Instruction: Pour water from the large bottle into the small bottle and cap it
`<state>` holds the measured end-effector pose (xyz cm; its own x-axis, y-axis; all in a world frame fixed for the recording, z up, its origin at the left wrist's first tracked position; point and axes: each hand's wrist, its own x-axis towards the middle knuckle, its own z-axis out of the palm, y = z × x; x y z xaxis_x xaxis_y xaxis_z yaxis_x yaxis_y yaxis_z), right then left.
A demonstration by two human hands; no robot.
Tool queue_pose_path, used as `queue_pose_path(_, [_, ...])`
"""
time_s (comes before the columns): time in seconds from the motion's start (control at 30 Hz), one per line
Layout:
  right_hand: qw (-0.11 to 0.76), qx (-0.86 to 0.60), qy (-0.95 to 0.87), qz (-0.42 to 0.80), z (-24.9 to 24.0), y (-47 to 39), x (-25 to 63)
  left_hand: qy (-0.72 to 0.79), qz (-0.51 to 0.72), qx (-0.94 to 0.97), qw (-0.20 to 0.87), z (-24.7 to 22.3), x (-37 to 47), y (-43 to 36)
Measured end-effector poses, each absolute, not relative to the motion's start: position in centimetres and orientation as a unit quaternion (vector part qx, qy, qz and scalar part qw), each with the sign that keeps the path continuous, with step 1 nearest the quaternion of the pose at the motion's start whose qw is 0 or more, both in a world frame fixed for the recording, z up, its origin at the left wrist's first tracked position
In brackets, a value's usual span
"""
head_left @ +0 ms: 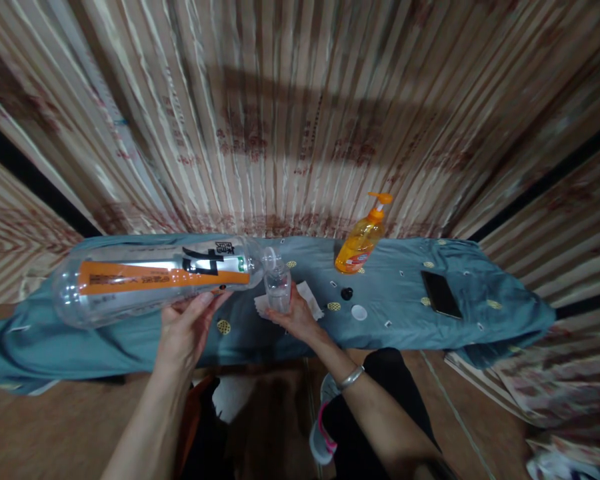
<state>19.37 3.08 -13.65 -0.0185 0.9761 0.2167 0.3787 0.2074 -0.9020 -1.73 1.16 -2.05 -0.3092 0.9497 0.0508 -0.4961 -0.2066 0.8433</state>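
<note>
Pouring, apparently: left hand (185,328) grips a clear, orange-labelled plastic bottle (145,277); right hand (299,316), a small clear cylindrical container (279,287); steady alignment needed.

The view looks out from my head, forward and steeply down. My forearms (147,400) enter at the bottom edge, nearest the camera, with my fingers (200,305) a little below centre. Beyond, the worktop (405,307) spans the middle; a curtain (300,133) fills the upper half, floor (80,427) the lower left.
</note>
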Motion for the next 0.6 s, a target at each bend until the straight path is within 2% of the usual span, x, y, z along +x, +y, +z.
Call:
queue_pose_path(0.1, [0.439,-0.543,-0.619,0.36,-13.42,3.02,19.31,0.376,0.717,0.289,0.511,-2.23,-1.87,1.25])
queue_pose_path(0.6, [0.432,-0.561,-0.62,0.338,-13.13,3.15,19.12,0.384,0.712,0.265,0.524,-1.89,-2.08,1.47])
